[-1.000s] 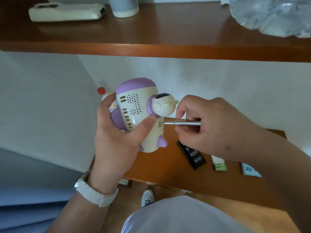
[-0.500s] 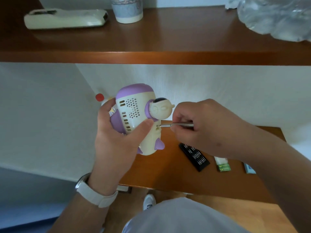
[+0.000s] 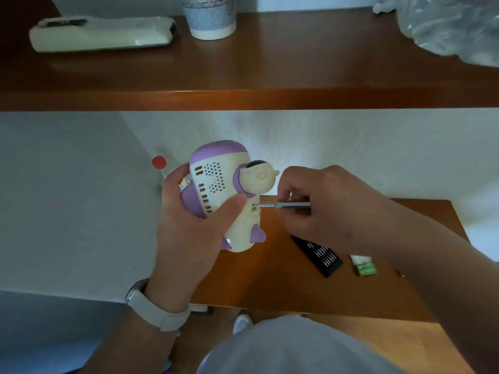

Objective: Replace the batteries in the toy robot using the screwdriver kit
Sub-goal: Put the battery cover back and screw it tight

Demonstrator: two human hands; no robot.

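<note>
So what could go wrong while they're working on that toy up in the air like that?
The slim screwdriver enters the toy robot right beside the thumb of the left hand, so a slip could jab it. Only that hand holds the toy, up in the air near the end of the table, so a freed screw might fall to the floor. A hard push from the right hand could twist the toy loose.

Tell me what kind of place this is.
Probably a room in a home: a brown wooden shelf holds a pale blue ceramic cup and what looks like a white remote control, with a small wooden table below.
</note>
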